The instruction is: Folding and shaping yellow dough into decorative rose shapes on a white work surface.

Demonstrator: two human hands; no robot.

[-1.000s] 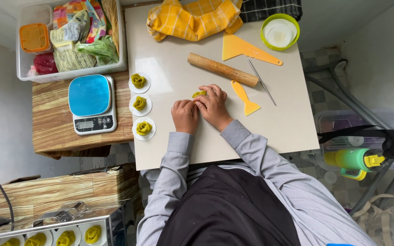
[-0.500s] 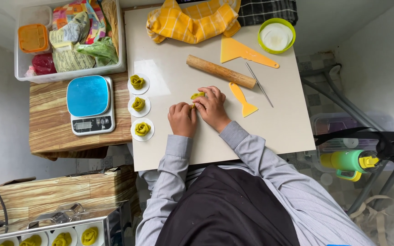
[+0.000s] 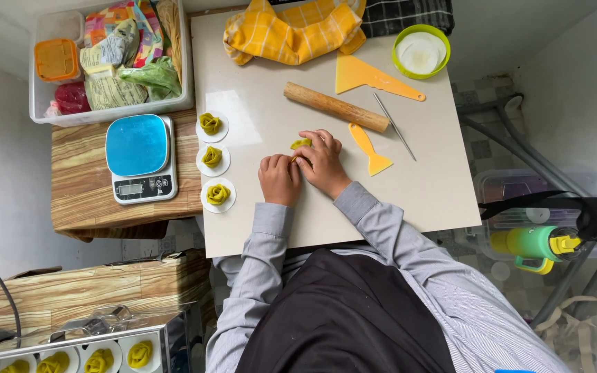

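Clear plastic bin (image 3: 41, 110) at far left, packed with wrapped bundles and an orange-lidded tub. Below it, blue-topped digital kitchen scale (image 3: 139, 157) on a wood-grain side stand (image 3: 84, 200). Next over, 3 round white paper discs (image 3: 212, 160) along the left edge of the pale square work board (image 3: 409, 200), each carrying a green-yellow dough rosette.

Left hand (image 3: 279, 179) curled, fingers pressed down on the board, closed narrow against the right. Right hand (image 3: 323, 162) cupped, fingertips pinching a small green-yellow dough piece (image 3: 300, 144), which sits on the board just under and ahead of those fingers.

Further right: wooden rolling pin (image 3: 336, 107), small orange plastic spatula (image 3: 371, 150), thin metal skewer (image 3: 394, 126), orange wedge-shaped plastic scraper (image 3: 374, 79), lime-rimmed bowl of white powder (image 3: 421, 52). Above, yellow checked cloth (image 3: 295, 31) bunched at the board's top edge.

Possible trouble: soft dough squashed or torn by too hard a pinch; rolling pin close behind the knuckles, easily nudged into a roll.

Hard to make out: most of the dough piece, covered by fingers, so shape unclear. Cut off at bottom left: tray with 4 more rosettes (image 3: 98, 359).
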